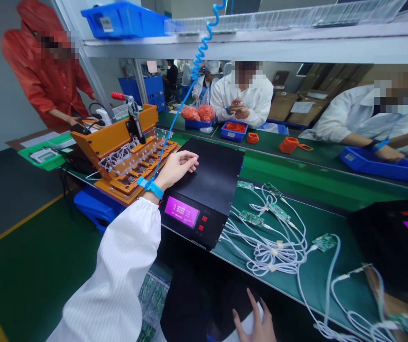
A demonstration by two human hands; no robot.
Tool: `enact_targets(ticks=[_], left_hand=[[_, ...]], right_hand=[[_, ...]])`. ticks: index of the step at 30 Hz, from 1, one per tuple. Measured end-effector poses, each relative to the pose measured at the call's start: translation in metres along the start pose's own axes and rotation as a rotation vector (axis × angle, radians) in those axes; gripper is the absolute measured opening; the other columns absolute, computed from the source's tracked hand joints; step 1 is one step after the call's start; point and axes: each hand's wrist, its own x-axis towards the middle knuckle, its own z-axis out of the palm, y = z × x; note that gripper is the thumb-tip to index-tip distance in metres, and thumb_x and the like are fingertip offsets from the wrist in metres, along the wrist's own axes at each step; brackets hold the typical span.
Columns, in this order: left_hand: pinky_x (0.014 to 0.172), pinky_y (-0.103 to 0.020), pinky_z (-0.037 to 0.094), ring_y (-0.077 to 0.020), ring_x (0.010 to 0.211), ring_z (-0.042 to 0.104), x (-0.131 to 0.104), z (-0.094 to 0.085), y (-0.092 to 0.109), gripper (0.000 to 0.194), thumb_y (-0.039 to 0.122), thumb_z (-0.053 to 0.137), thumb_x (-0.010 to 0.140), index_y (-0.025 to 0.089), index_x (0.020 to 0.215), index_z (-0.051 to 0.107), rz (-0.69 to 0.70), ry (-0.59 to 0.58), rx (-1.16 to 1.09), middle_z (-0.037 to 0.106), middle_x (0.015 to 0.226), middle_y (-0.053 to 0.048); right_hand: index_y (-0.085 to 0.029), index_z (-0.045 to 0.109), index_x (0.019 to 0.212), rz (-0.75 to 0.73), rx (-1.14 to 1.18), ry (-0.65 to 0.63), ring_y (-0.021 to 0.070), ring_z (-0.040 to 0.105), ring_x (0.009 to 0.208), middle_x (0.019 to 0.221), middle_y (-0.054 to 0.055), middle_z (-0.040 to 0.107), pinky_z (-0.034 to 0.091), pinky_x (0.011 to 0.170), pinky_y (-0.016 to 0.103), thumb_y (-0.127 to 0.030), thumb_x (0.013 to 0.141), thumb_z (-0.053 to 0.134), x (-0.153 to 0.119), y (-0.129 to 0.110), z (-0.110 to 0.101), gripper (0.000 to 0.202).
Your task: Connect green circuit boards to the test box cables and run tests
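Observation:
My left hand (179,167) is over the top of a black test box (204,175), fingers loosely curled and nothing visible in them. Whether it touches the lid I cannot tell. A blue wrist strap (150,187) with a coiled blue cord (200,53) is around that wrist. The box's front has a lit purple screen (181,212) and red buttons. Low in the view, my right hand (256,325) has its fingers spread near something white over my dark lap; the rest of it is cut off. Green circuit boards (252,218) on white cables (275,254) lie right of the box.
An orange fixture (129,152) with a red-handled toggle clamp stands left of the box. A second black box (389,237) is at the right. Across the bench, co-workers in white sit by blue bins (234,135); a person in red (47,71) stands at the left.

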Motion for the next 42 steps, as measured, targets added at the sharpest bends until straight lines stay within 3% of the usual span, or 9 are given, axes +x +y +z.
enact_targets(ticks=[42], left_hand=[[0.066,-0.028,0.056,-0.0136,0.068,0.067,0.0005,-0.0013,-0.0013,0.023,0.029,0.082,0.086,0.012,0.098,0.072,0.000,0.005,-0.003,0.074,0.084,-0.008]], right_hand=[[-0.030,0.043,0.157,0.026,-0.003,0.005,0.0406,0.055,0.136,0.150,0.015,0.043,0.055,0.105,0.055,-0.070,0.095,0.038,0.0001,-0.0034,-0.0005,0.074]])
